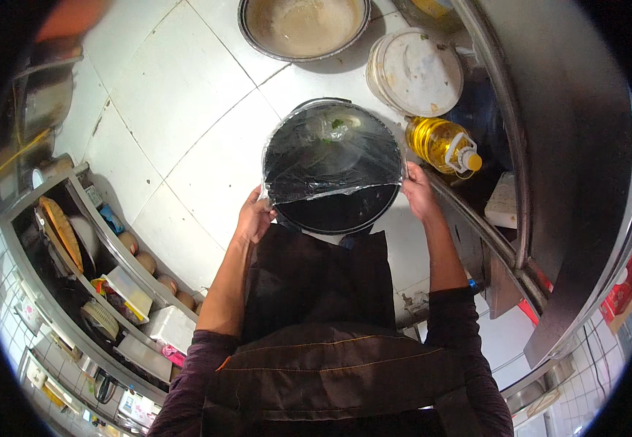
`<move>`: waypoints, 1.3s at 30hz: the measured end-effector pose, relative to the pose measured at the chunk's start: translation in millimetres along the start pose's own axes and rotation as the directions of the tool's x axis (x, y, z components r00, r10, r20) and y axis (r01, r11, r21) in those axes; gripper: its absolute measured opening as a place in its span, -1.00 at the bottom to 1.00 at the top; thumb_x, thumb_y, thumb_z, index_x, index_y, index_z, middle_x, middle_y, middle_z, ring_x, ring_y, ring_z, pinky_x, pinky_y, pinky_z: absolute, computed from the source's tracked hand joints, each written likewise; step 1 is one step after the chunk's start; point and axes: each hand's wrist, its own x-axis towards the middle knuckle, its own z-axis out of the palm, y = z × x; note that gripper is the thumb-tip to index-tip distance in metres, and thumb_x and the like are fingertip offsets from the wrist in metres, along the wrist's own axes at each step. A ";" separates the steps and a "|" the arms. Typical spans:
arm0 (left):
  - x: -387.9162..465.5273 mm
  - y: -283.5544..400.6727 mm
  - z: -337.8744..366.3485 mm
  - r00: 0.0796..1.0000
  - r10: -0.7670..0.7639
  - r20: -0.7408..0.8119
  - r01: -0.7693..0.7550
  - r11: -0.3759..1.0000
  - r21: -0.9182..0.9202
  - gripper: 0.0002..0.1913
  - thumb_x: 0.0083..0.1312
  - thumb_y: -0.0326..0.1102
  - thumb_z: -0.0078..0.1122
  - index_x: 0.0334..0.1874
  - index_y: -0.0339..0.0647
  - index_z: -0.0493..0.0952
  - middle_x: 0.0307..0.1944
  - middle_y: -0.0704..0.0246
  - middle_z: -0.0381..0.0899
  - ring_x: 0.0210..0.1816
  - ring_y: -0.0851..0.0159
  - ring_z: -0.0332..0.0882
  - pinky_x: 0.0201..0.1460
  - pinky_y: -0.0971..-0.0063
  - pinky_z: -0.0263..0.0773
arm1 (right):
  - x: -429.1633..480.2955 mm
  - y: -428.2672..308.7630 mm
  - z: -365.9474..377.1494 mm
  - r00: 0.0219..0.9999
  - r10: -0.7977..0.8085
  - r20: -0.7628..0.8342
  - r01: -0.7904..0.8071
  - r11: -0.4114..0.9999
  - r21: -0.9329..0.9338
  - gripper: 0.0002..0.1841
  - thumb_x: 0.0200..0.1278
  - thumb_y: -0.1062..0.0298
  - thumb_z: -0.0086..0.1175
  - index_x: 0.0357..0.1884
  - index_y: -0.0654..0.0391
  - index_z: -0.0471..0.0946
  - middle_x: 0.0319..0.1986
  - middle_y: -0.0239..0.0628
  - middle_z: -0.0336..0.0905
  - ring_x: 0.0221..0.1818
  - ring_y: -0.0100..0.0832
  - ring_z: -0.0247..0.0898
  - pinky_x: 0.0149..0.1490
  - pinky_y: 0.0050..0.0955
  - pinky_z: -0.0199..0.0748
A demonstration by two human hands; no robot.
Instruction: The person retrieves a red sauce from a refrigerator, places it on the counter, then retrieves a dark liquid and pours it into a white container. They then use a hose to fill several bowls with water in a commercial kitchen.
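Observation:
A round black bucket [343, 212] stands on the floor right before me. Clear plastic film [327, 164] is stretched over most of its mouth, leaving a strip on my side uncovered. My left hand [257, 214] pinches the film's edge at the left rim. On the opposite side, my right hand [417, 185] grips the film at the rim, its fingertips partly hidden. A small green scrap [338, 124] shows at the far part of the film; whether it lies on or under it I cannot tell.
A basin of cloudy liquid [308, 27] is at the top, beside a lidded white bucket [422, 71]. A yellow oil bottle [440, 145] lies right of the black bucket, near a metal table frame [518, 164]. Metal shelving [75, 191] with kitchenware lines the left.

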 end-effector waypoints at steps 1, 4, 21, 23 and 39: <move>-2.9 -5.7 -2.5 0.999 -0.048 -0.004 0.048 0.999 0.014 -0.63 0.32 -0.56 -0.05 0.19 -0.22 0.35 -0.22 0.38 0.53 -0.34 0.43 0.43 -0.34 0.56 0.41 | -2.3 3.5 -0.4 0.999 -0.038 0.026 0.039 0.998 -0.046 -0.61 0.21 0.62 -0.07 0.11 0.23 0.45 -0.14 -0.40 0.54 -0.13 -0.56 0.40 -0.02 -0.59 0.30; -14.0 -20.4 0.1 0.970 -0.201 -0.137 0.221 0.964 0.149 -0.82 0.40 -0.43 -0.01 0.01 -0.20 0.40 -0.23 0.37 0.53 -0.29 0.37 0.48 -0.23 0.51 0.54 | -5.8 9.5 1.4 0.998 -0.068 -0.011 0.062 0.955 -0.290 -0.71 0.25 0.54 -0.02 0.02 0.18 0.50 -0.20 -0.39 0.57 -0.14 -0.53 0.45 0.00 -0.46 0.41; -24.4 -66.4 48.4 0.936 0.003 -0.352 0.058 0.985 0.163 -0.94 0.39 -0.47 -0.24 -0.17 -0.13 0.25 -0.37 0.32 0.47 -0.43 0.30 0.52 -0.29 0.28 0.65 | -70.7 43.8 3.1 0.991 0.108 0.081 -0.125 0.961 0.248 -0.60 0.33 0.59 -0.09 0.21 0.21 0.40 0.10 -0.28 0.51 0.16 -0.36 0.44 0.31 -0.22 0.35; -35.2 -51.7 44.4 0.957 -0.060 -0.285 0.076 0.996 0.044 -0.75 0.49 -0.12 -0.21 0.05 -0.09 0.32 0.12 0.22 0.43 0.00 0.13 0.50 -0.05 0.26 0.58 | -71.5 46.4 7.5 0.991 0.004 0.133 -0.036 0.969 0.243 -0.63 0.38 0.56 -0.07 0.21 0.16 0.41 0.11 -0.33 0.51 0.17 -0.39 0.42 0.31 -0.26 0.32; -43.3 -37.2 47.1 0.944 0.103 -0.314 -0.059 0.987 0.148 -0.93 0.46 -0.39 -0.07 -0.18 -0.19 0.28 -0.24 0.30 0.45 -0.26 0.31 0.51 -0.25 0.31 0.67 | -92.5 45.3 31.6 0.853 0.503 0.143 -0.481 0.646 0.593 -0.68 0.51 0.28 -0.20 0.13 0.26 0.36 0.14 -0.01 0.40 0.25 -0.05 0.31 0.34 0.09 0.38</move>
